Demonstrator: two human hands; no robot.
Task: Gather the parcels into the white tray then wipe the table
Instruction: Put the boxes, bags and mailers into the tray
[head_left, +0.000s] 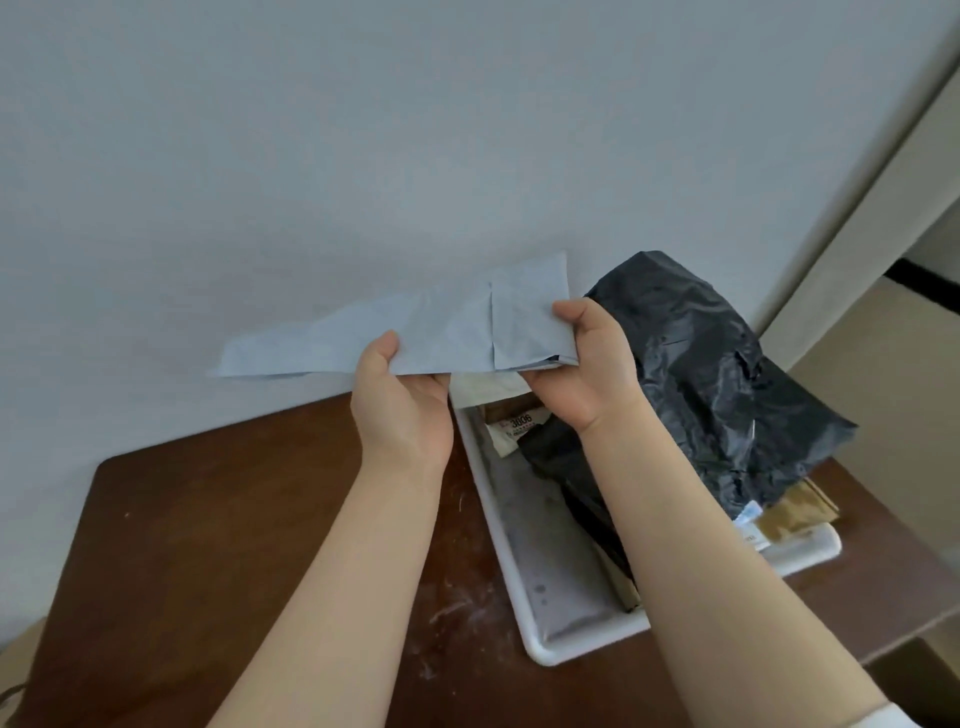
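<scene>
While the tabletop (208, 545) lies below both hands, the white tray (545, 654) of parcels (701, 374) sits under the right hand (587, 364). The blue cloth (447, 327), likely light and limp, is pinched along its near edge by that and the left hand (402, 400); bunch it to wipe.

Plain pale grey wall (311, 156)

The left hand (402, 400) and the right hand (587, 364) are bare, and each joins a bare forearm. The left forearm (332, 582) is uncovered down to the lower frame edge. The right forearm (727, 561) is uncovered along most of its length and meets the hem of a white sleeve (898, 719) at the lower right corner, where only a narrow, plain strip of fabric shows.
</scene>
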